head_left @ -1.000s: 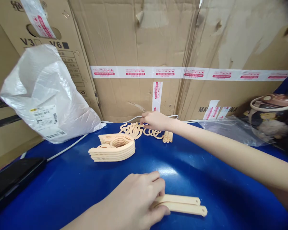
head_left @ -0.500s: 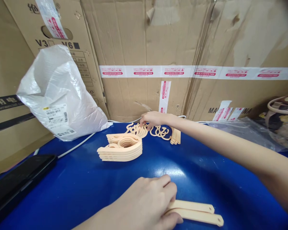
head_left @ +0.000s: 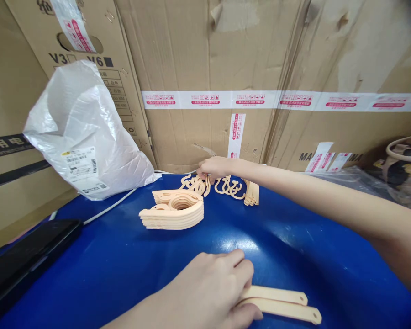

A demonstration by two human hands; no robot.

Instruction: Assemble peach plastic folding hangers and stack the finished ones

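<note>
My left hand point(head_left: 214, 285) is closed around two flat cream plastic strips point(head_left: 281, 304) with a hole at each end that shows; their other ends are hidden under my fingers. At the far side of the table my right hand point(head_left: 216, 168) has its fingers pinched down among a pile of cream hanger hooks point(head_left: 197, 186), seemingly on one hook; the fingertips are partly hidden. More loose hooks point(head_left: 230, 187) lie just right of it, beside a bundle of cream strips point(head_left: 251, 194). Between my hands, to the left, sits a neat stack of curved cream hanger pieces point(head_left: 173, 214).
A white plastic bag point(head_left: 85, 132) with a label leans at the left. Nearer stands a black device point(head_left: 34, 251), with a white cable point(head_left: 109, 208) behind it. Large cardboard boxes point(head_left: 205, 55) wall off the back of the blue table point(head_left: 130, 269). Clear plastic point(head_left: 356, 183) lies at the right.
My right hand has shifted slightly left and lower into the hooks, its fingers drawn closer together. My left hand stays on the strips as before. The view has tilted a little.
</note>
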